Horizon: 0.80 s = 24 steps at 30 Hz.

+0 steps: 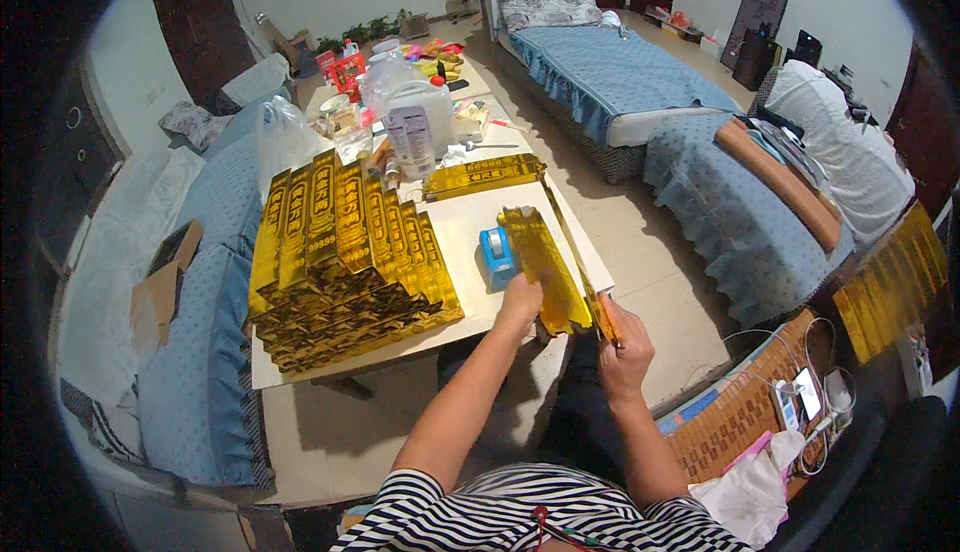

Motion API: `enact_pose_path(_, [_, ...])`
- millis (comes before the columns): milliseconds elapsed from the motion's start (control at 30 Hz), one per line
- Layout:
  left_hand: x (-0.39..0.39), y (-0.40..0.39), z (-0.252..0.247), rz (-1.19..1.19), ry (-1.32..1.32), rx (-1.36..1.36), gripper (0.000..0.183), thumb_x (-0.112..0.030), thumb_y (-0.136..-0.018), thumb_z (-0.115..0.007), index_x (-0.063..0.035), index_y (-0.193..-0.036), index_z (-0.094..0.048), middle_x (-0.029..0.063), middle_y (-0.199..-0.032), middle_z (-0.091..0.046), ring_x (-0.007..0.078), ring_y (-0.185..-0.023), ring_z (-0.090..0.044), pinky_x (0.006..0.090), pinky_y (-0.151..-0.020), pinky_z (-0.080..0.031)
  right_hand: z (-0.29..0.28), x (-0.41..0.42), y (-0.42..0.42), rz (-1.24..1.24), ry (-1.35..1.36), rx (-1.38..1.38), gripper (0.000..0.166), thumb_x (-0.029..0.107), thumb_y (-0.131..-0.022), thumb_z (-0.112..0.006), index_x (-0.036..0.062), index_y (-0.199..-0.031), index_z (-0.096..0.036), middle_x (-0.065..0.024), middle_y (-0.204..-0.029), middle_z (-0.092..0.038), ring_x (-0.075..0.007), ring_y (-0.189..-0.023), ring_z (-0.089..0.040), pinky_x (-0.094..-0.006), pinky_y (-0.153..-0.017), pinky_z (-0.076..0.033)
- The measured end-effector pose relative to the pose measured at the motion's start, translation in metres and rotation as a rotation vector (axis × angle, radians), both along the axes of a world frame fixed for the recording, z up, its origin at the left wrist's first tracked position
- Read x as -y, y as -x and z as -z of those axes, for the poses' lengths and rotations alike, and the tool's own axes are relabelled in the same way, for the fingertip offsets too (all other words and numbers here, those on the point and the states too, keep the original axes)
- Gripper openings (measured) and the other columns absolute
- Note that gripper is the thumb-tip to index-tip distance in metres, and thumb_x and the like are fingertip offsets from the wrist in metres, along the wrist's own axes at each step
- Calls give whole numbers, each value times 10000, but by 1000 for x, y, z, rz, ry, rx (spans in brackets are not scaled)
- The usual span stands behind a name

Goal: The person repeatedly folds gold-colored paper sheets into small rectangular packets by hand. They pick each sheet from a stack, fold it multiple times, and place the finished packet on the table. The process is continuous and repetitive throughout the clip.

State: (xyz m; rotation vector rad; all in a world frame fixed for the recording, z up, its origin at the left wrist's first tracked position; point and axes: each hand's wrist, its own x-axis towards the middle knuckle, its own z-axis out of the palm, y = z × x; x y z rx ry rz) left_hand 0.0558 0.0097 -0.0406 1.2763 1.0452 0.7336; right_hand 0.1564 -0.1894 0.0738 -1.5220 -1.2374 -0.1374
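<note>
My left hand point(523, 300) grips the left edge of a shiny gold foil paper piece point(547, 270) near the table's front right corner. In my right hand point(628, 353) is the lower end of a narrow gold foil strip point(576, 252), seen edge-on along the table's right edge. Whether strip and piece are joined I cannot tell. Left of my left hand stands a blue tape dispenser point(496, 258). Farther left rises a layered stack of folded gold foil bars point(352, 259) bearing printed characters. More flat gold foil pieces point(484, 177) lie beyond the dispenser.
On the white table point(480, 210) a white plastic jug point(424, 113), plastic bags point(289, 131) and bottles crowd the far part. Blue-covered sofas point(622, 79) flank it. At right, a woven-mat seat point(739, 409) holds a power strip point(785, 405), cables and white cloth; gold sheets point(892, 282) stand nearby.
</note>
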Motion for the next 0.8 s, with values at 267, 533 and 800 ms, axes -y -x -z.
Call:
enact_pose_path(267, [70, 11, -91, -126, -373, -564, 483, -320, -994, -583, 25, -1318, -483, 146, -1020, -655, 279, -931, -651, 396, -822, -499, 22, 3, -11, 13, -16, 143, 468, -72, -752, -600, 73, -1184, -705, -130, -1095, -726, -295, -969, -707, -373, -856, -568])
enact_pose_path(533, [98, 39, -132, 320, 463, 1153, 922, -696, -822, -615, -156, -1505, -310, 193, -1386, -490, 338, -1367, -444, 513, -1142, -371, -7, 11, 8, -186, -150, 447, 392, 27, -764, -708, 68, -1153, -709, -83, -1090, -734, -246, -901, -712, -331, -771, -578])
enact_pose_path(800, [113, 42, -134, 317, 229, 846, 774, -373, -860, -747, -117, -1476, -354, 82, -1190, -594, 314, -1189, -601, 500, -1067, -460, -32, 20, 17, -122, -45, 573, 494, 73, -763, -733, 106, -1252, -677, -38, -967, -726, -179, -672, -626, -299, -580, -499])
